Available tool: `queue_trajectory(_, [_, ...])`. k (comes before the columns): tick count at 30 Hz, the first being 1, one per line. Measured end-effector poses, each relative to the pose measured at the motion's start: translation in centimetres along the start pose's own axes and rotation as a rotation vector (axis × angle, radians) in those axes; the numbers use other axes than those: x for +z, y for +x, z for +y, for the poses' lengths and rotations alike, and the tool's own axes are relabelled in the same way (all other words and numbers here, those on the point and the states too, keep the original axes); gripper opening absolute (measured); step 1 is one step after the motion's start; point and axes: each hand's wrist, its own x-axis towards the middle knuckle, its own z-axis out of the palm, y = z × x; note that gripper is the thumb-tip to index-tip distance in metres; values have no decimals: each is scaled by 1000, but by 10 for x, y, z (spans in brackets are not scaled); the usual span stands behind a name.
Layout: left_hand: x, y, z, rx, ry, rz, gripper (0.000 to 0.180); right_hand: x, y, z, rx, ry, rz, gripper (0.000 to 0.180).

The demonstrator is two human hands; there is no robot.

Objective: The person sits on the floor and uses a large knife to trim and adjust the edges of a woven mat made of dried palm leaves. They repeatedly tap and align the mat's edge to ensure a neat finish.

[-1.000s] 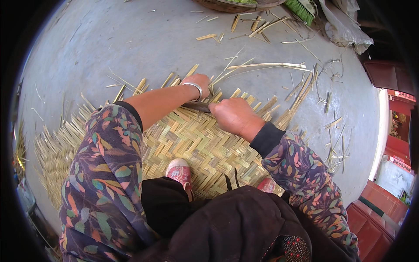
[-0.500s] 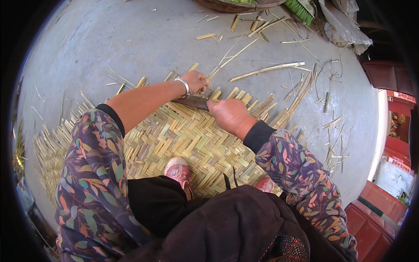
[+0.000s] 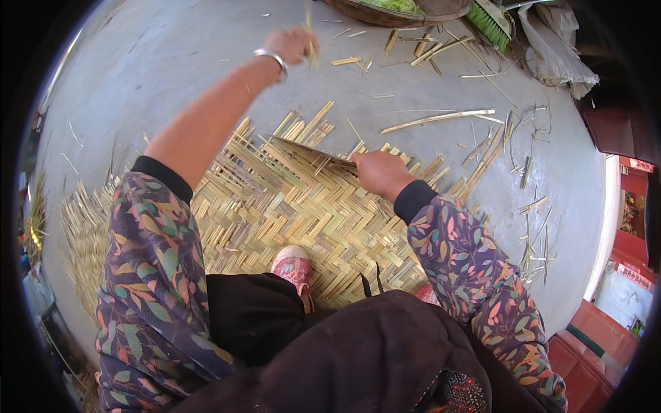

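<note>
A mat woven of split cane or bamboo strips (image 3: pixel 303 213) lies on the floor under my feet, its far edge ragged with loose strip ends. My right hand (image 3: pixel 381 172) is closed on a knife at that far edge. The flat, dull knife blade (image 3: pixel 313 153) points left and lies low across the strips; its handle is hidden in my fist. Beyond the mat, my left hand (image 3: pixel 289 47), with a silver bracelet at the wrist, is raised over the floor. It grips a thin pale strip (image 3: pixel 309 34), blurred by motion.
Cut strip pieces (image 3: pixel 441 120) litter the grey floor, ahead and to the right. A round basket (image 3: pixel 385 15) with green stuff inside stands at the far edge, beside a green-bristled brush (image 3: pixel 490 26) and a whitish sack (image 3: pixel 551 58). Red furniture (image 3: pixel 589 351) stands at right.
My left hand has moved from beside the knife up and away, carrying a strip. The knife stays near the mat's edge, its blade now more tilted. The view has shifted slightly.
</note>
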Motion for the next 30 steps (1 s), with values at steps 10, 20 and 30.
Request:
queue_trajectory(10, [-46, -17, -92, -538, -800, 21, 59, -54, 61, 17, 48, 366, -451, 26])
queue_trajectory(20, [19, -20, -79, -532, 31, -579, 43, -68, 56, -41, -163, 43, -418, 34])
queue_trajectory(30, [63, -39, -72, -55, 560, -479, 45, -42, -13, -72, -255, -143, -15, 16])
